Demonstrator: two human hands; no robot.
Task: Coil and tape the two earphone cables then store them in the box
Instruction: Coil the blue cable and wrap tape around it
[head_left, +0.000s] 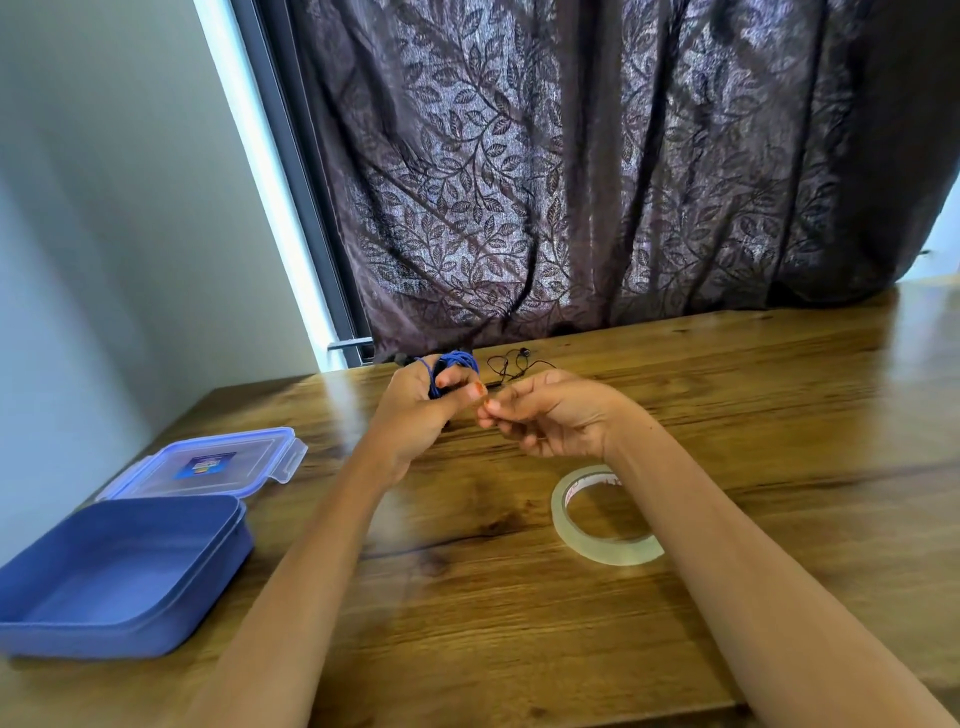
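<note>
My left hand (421, 410) is raised over the table and grips a coiled blue earphone cable (456, 362), which loops around its fingers. Close to its right, my right hand (545, 415) has its fingertips pinched together almost against the left thumb; what they pinch is too small to tell. A black earphone cable (511, 364) lies loose on the table behind both hands. A roll of clear tape (602, 514) lies flat on the table under my right forearm. The open blue box (124, 577) stands at the left edge, with its clear lid (208, 462) lying behind it.
The wooden table (519, 623) stretches to the right and ends at a dark leaf-patterned curtain (597, 182) at the back. A pale wall and a window frame stand at the left.
</note>
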